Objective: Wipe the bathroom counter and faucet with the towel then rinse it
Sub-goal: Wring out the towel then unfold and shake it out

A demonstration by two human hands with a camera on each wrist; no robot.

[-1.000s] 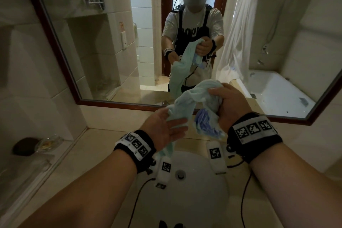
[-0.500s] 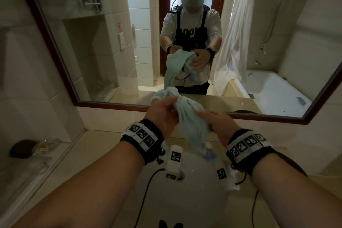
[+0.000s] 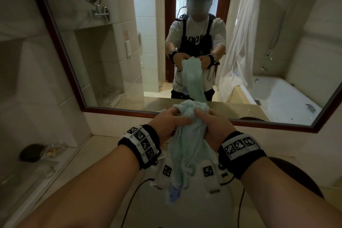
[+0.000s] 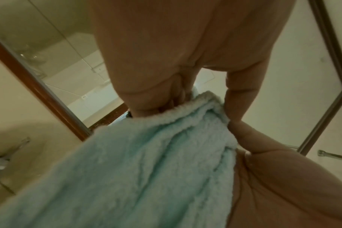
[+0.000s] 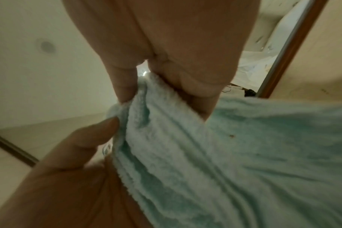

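A pale green towel (image 3: 187, 146) hangs bunched between both hands above the white sink basin (image 3: 199, 209). My left hand (image 3: 172, 122) grips its top edge from the left, and my right hand (image 3: 211, 124) grips it from the right, close together. In the left wrist view thumb and fingers pinch the towel (image 4: 146, 162) at its hem. The right wrist view shows the same pinch on the towel (image 5: 224, 146). The towel's bluish lower end (image 3: 174, 193) dangles over the basin. The faucet is hidden behind hands and towel.
A beige counter (image 3: 103, 146) surrounds the basin. At far left sit a dark round object (image 3: 30, 152) and a clear dish (image 3: 53, 149). A wood-framed mirror (image 3: 111, 52) fills the wall ahead, reflecting a bathtub and a shower curtain.
The hands came together at the towel's top edge. The towel went from a bunched wad in the right hand to hanging long between both hands.
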